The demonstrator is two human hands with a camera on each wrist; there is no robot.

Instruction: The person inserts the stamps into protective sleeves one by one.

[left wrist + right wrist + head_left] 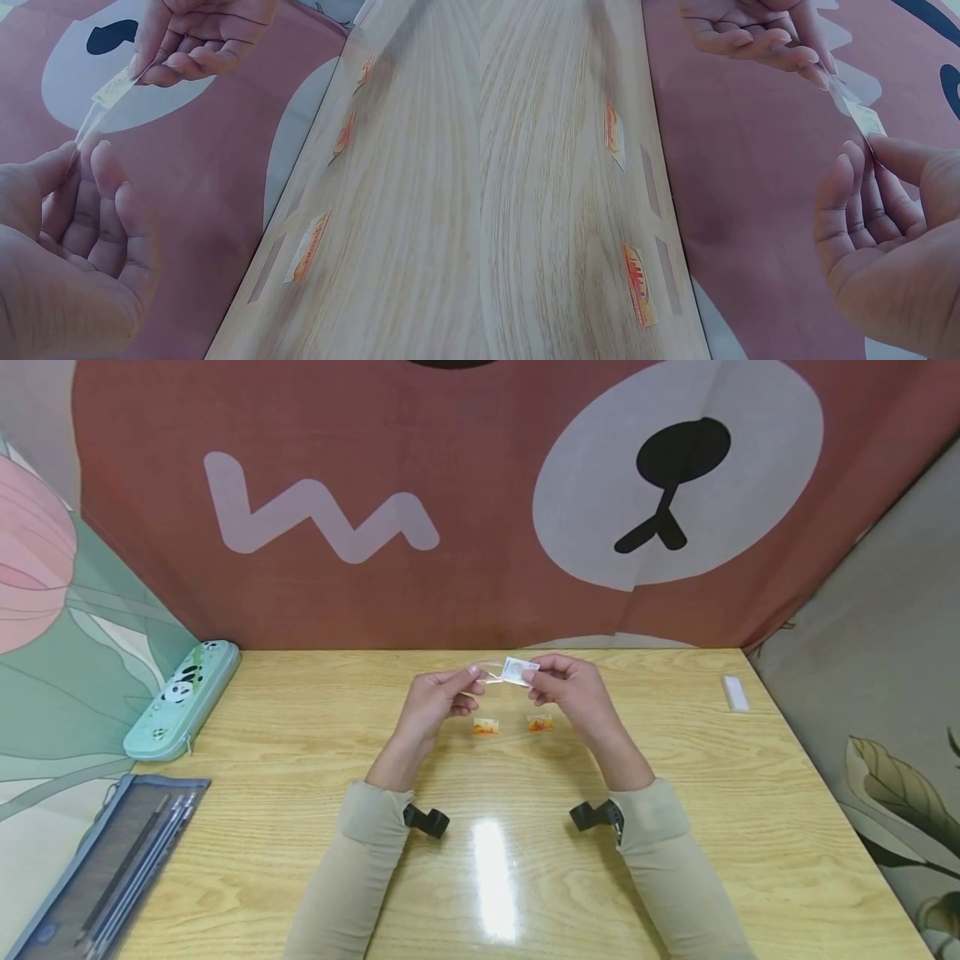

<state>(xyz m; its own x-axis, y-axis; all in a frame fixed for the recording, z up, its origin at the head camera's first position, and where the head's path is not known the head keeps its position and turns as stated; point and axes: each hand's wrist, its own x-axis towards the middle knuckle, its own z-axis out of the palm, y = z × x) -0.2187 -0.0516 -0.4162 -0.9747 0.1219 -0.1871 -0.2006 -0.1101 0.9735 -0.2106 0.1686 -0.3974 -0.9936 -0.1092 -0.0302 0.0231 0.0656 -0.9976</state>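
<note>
Both hands are raised near the table's far edge and meet at a small item. My left hand (pixel 438 700) pinches the end of a clear plastic strip (pixel 88 124) between thumb and forefinger. With thumb and fingers, my right hand (pixel 570 687) pinches a small pale printed paper (pixel 519 671), like a stamp, which adjoins the strip. On the table below lie two orange-and-cream stamp-like papers, one at left (pixel 486 727) and another at right (pixel 540 723). A further orange paper (pixel 365 73) shows in the left wrist view.
A mint panda pencil case (pixel 183 697) lies at the table's left edge. Nearer stands a blue-edged mesh pouch (pixel 112 852) holding several pencils. A white block (pixel 736 693) rests far right. Behind the wooden table (pixel 262 735) hangs a brown bear-print cloth (pixel 480 585).
</note>
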